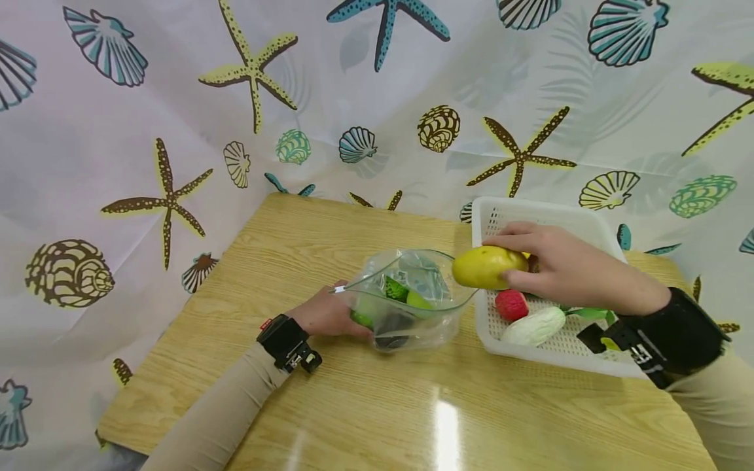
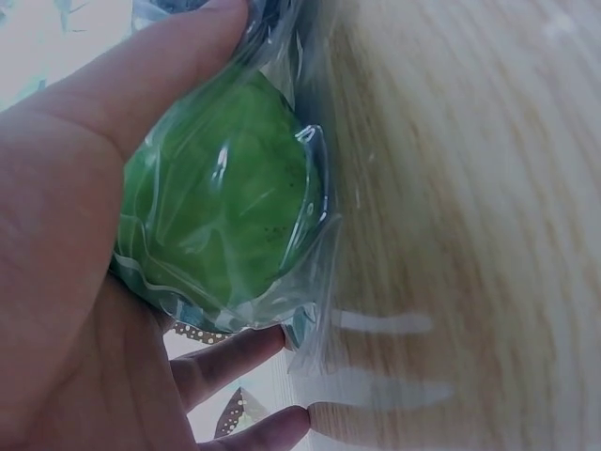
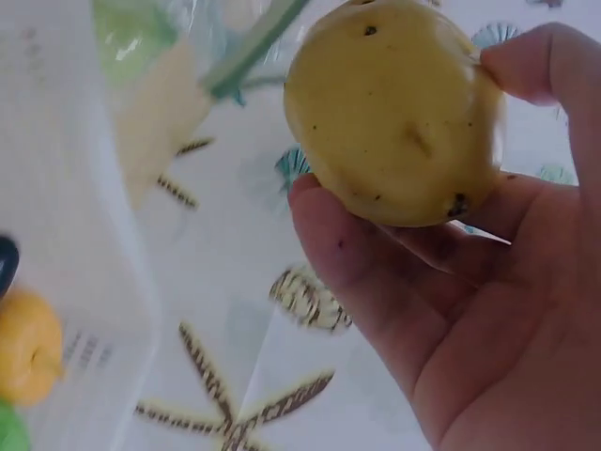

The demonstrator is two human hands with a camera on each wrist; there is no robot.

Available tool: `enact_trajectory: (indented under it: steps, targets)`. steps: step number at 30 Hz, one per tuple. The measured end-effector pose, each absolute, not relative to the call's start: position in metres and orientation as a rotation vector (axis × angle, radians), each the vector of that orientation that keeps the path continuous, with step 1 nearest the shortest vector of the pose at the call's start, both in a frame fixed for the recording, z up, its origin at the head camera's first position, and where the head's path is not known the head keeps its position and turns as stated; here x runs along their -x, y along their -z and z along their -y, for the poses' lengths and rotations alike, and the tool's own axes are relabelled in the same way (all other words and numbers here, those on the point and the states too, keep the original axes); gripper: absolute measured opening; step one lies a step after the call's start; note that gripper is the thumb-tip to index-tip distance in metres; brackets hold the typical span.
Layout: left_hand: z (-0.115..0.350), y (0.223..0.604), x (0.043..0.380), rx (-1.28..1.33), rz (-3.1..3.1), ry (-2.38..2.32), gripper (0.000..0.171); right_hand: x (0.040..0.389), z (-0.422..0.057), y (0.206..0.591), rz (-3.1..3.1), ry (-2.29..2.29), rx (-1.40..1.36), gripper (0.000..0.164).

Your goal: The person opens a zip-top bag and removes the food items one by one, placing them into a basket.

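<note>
My left hand (image 1: 330,314) holds the left side of a clear plastic bag (image 1: 436,330) standing on the table, its mouth open. Inside lie several green pieces (image 1: 396,289) and a dark one. Seen from the left wrist, a rounded green fruit or vegetable (image 2: 225,197) sits within the film between thumb and fingers. My right hand (image 1: 565,268) grips a yellow potato (image 1: 485,267) with dark eyes, held at the bag's right rim and beside the basket. The right wrist view shows the potato between thumb and fingertips.
A white perforated basket (image 1: 554,367) stands at the right, holding a red piece (image 1: 511,305), a pale green-white vegetable (image 1: 535,327) and other produce partly hidden by my arm. Behind the wooden table (image 1: 353,405) hangs a cloth (image 1: 365,85) printed with starfish and shells.
</note>
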State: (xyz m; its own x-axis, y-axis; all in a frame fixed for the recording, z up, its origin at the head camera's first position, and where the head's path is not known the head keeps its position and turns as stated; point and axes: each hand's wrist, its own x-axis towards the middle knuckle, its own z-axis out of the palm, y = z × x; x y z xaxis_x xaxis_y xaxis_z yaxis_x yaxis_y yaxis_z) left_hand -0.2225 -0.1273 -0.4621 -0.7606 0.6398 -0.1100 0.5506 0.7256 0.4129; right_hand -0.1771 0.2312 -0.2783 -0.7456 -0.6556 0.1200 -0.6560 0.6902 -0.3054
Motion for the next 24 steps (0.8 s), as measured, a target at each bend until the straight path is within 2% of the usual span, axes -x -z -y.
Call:
enact_trajectory:
  steps: [3,12,18,24]
  targets:
    - [0.127,0.462,0.222,-0.945,-2.679,-0.518,0.068,0.184,-0.255,0.284,2.937,-0.526,-1.02,0.043]
    - [0.128,0.463,0.222,-0.918,-2.674,-0.487,0.086,0.205,-0.32,0.327,3.239,-0.301,-0.764,0.046]
    - [0.128,0.459,0.219,-0.873,-2.647,-0.545,0.089,0.214,-0.339,0.357,3.328,-0.245,-0.781,0.047]
    - [0.128,0.46,0.219,-0.862,-2.661,-0.559,0.092,0.211,-0.335,0.368,3.374,-0.232,-0.887,0.046]
